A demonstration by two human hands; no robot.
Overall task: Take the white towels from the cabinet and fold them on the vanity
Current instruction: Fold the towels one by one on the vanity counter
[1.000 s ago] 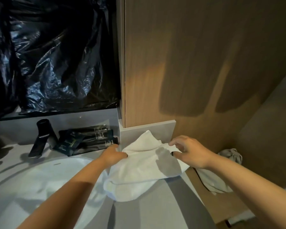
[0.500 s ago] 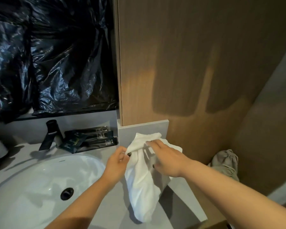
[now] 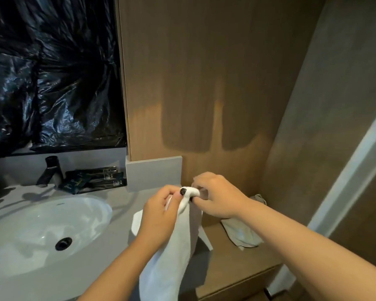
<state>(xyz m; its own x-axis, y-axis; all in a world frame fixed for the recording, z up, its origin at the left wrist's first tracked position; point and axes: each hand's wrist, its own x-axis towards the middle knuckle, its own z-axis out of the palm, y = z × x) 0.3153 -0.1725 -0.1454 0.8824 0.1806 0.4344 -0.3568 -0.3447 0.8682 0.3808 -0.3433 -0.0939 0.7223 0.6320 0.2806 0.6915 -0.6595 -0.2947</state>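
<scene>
Nearest the camera, a white towel (image 3: pixel 172 246) hangs limp and unfolded above the grey vanity (image 3: pixel 126 198), soft terry cloth, its top edge bunched. Left hand (image 3: pixel 161 211) and right hand (image 3: pixel 217 198) both pinch that edge, fingers curled round it. Folding appears barely begun. Beyond, another crumpled cloth (image 3: pixel 241 233) lies on a wooden ledge (image 3: pixel 237 266); whether it awaits folding cannot be told. Glossy white basin (image 3: pixel 44 233) sits left.

Soft white cloth towel (image 3: pixel 172 253); glossy basin (image 3: pixel 41 231); matt wood panel (image 3: pixel 204 72).
</scene>
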